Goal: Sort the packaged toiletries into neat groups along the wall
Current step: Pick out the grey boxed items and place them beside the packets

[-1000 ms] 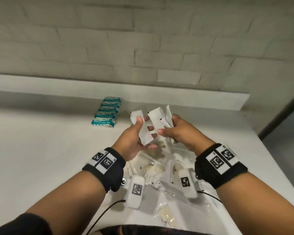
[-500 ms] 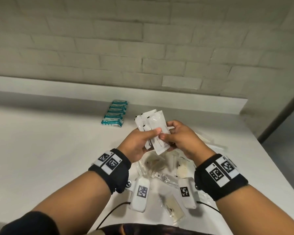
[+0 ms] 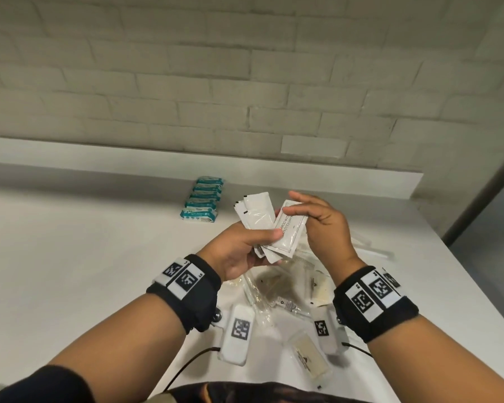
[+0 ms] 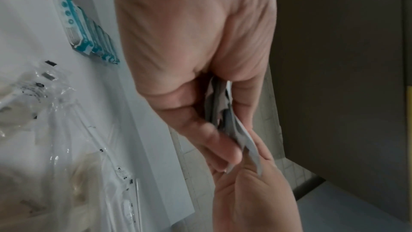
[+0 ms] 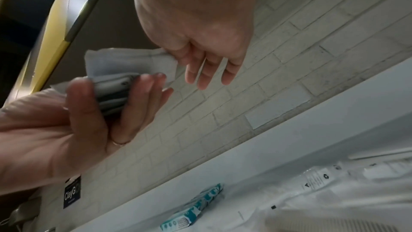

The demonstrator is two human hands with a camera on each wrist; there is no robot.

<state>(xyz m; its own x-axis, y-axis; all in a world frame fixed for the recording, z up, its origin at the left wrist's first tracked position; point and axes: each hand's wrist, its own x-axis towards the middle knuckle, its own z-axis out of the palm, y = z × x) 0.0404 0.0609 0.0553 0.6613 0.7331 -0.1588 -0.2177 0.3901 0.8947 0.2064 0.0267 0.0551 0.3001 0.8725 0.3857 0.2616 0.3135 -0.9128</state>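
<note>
Sachets [image 3: 258, 219] fanned btwn left hand [image 3: 239, 251] thumb & fingers [image 5: 142, 91]

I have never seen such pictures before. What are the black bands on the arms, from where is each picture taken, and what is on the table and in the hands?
No machine here: a person works with bare hands. The black bands carry printed markers and small cameras. The wide picture comes from a head camera; the other two come from the wrists and look along each hand.

The left hand grips a stack of white sachets. The right hand pinches one more sachet against that stack, its other fingers straight.

On the white table, teal packets lie in a tidy row by the wall. Clear wrapped items lie loose under the hands; what they contain is hard to tell.
</note>
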